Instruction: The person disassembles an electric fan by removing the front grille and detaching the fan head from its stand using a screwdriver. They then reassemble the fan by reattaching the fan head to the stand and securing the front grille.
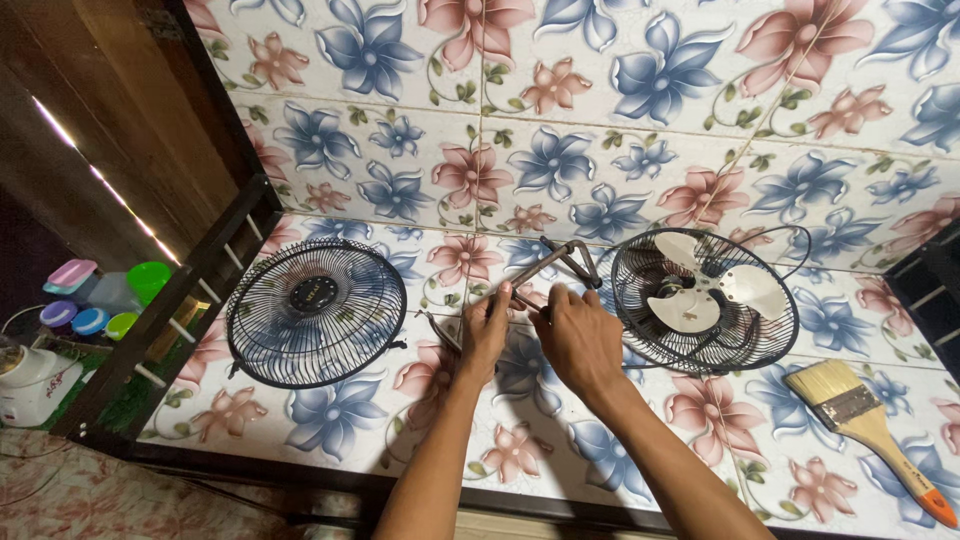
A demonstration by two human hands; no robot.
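Surface: a low platform (560,470) covered in sheet printed with blue and pink flowers, running up the wall behind; a dark frame edges its front and left side.
Room: to the left, below the platform, coloured plastic tubs (95,300) and a white cooker (30,385) sit apart from the work, on the floor side.
Bracket: a bent metal bracket (560,258) lies between the two grilles, one end raised off the sheet; it sits at the centre, just in front of the person, where both hands meet on it.
Left hand: the left hand (486,335) has its fingers curled together around the bracket's near end, thumb on top, seemingly to steady it.
Right hand: the right hand (578,340) closes on the same piece just beside the left, fingers bent over it; what the fingertips pinch is hidden by the knuckles, so I cannot tell if a screw or clip is there.
Front grille: a round black front grille (316,312) lies flat to the left, near the left hand but not touching it, set aside face up.
Rear grille: the rear grille (705,300) lies to the right with the white blade (700,290) resting inside it, as a dish keeps a loose part from sliding.
Brush: a brush (868,420) with pale bristles and an orange-tipped handle lies at the far right, well apart from both hands, handle toward the front edge for an easy reach.
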